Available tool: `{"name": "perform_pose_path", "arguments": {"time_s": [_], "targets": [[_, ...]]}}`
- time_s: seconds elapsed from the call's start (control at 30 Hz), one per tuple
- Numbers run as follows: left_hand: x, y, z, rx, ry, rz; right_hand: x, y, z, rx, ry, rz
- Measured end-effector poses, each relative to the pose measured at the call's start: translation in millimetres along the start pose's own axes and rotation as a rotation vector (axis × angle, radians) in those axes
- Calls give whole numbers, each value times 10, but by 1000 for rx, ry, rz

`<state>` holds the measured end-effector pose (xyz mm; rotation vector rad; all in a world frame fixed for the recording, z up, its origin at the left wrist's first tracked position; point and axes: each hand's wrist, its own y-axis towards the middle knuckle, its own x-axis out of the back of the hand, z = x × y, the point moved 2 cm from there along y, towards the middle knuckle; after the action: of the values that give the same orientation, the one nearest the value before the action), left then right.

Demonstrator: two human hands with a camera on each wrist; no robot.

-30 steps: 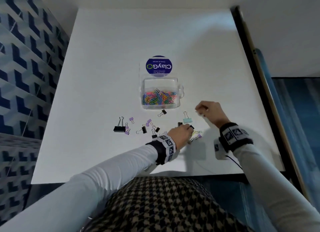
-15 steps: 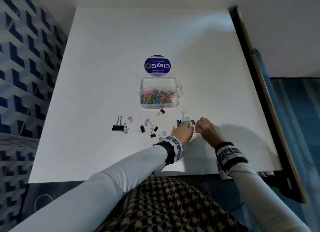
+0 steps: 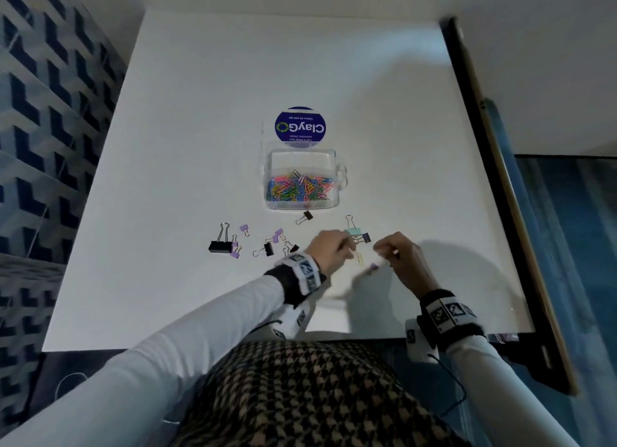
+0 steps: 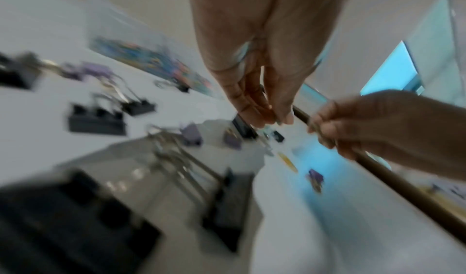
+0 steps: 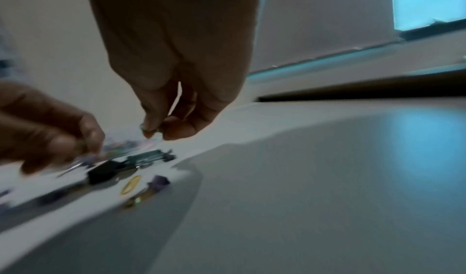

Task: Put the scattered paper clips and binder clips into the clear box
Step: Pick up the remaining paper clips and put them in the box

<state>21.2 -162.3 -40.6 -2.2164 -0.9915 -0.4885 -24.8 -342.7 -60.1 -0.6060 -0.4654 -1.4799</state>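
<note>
The clear box [image 3: 302,204] stands mid-table with several coloured paper clips inside. Binder clips lie scattered in front of it: a large black one [image 3: 220,244], purple ones [image 3: 244,228], a teal one [image 3: 352,230] and small black ones [image 3: 305,216]. A yellow paper clip [image 3: 360,258] and a purple clip [image 3: 374,266] lie between my hands. My left hand [image 3: 347,246] hovers just above the table, its fingertips [image 4: 282,118] pinched together on something small and blurred. My right hand [image 3: 379,249] is close beside it, its fingertips [image 5: 176,132] also pinching a small item.
The box's lid [image 3: 299,125], with a round blue sticker, lies just behind the box. The white table [image 3: 200,113] ends at a dark frame [image 3: 494,166] on the right and at its front edge near my body.
My right hand came in from the right to the clips beside my left hand. Both hands now sit slightly higher, fingertips pinched, and the yellow paper clip shows between them.
</note>
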Motion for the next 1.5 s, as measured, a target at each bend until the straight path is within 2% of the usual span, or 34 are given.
{"name": "perform_pose_path", "arguments": {"time_s": [0.1,0.2,0.33,0.43,0.57,0.77,0.9,0.97,1.07,1.2,1.3,1.4,1.5], "targets": [[418,-98,90,-3,-21,-95,-134,-5,139,126,-90,191],[834,-104,229,37,-83,-212,-302,-15,177,240,-253,241],[1316,28,386,73,38,-364,-420,37,201,125,-342,86],[1545,202,522,116,118,-399,-525,-15,339,59,-457,28],[1683,320,659,122,179,-335,-602,-23,422,-71,-487,18],[1812,-11,846,10,95,-543,-542,-24,431,-67,-462,67],[1691,-459,1222,84,84,-520,-440,-47,380,-66,-398,54],[1637,-662,1382,150,91,-502,-452,-94,383,-76,-435,95],[1569,-867,1561,275,92,-376,-516,-145,394,-76,-541,150],[1415,-958,1722,439,180,-176,-550,-165,398,-38,-560,144],[1300,-922,1719,412,390,-95,-545,-173,416,0,-585,175],[1277,-860,1630,392,305,-85,-521,-179,455,38,-592,241],[1150,-771,1464,330,321,-55,-478,-39,570,33,-432,276]]}}
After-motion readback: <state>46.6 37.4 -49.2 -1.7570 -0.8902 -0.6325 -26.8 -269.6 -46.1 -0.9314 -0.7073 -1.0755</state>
